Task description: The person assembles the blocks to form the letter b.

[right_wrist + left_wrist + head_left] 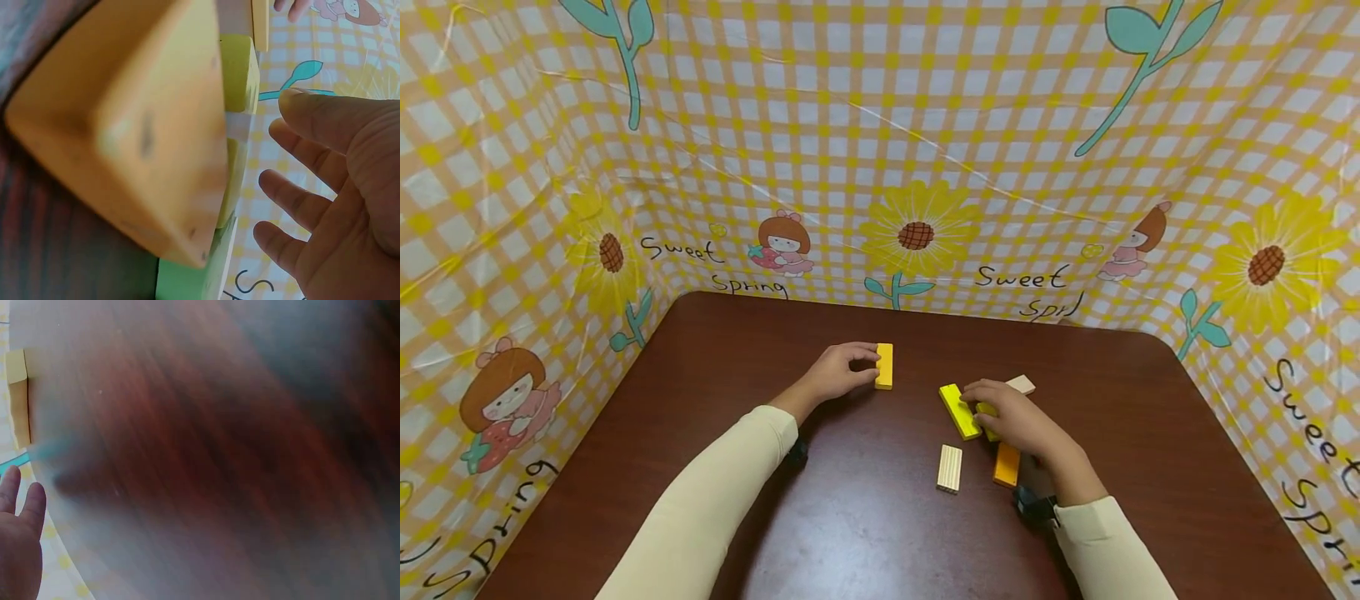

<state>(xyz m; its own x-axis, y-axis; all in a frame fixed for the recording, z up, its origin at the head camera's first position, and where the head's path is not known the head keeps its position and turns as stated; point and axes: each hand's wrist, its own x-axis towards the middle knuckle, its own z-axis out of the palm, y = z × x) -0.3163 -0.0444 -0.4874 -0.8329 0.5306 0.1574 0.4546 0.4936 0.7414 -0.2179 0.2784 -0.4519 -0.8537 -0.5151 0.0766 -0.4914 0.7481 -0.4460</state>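
In the head view my left hand (838, 371) is at the left side of an orange-yellow block (885, 367); its fingertips reach the block's edge, and I cannot tell whether they touch. The left wrist view shows this hand (22, 531) with two digits extended, apart from the block (19, 394). My right hand (1011, 415) hovers over the right-hand cluster, fingers spread and loosely bent. Below it lie a bright yellow block (958, 411) and a second yellow block (988, 421), partly hidden. In the right wrist view, nothing sits between its fingers (294, 200).
Nearer me lie an orange block (1007, 465) and a striped bare-wood block (950, 468). A pale wooden block (1021, 384) shows behind the right hand. The right wrist view has a green block (181, 281) low down. Checked cloth (917, 125) walls the brown table (850, 533).
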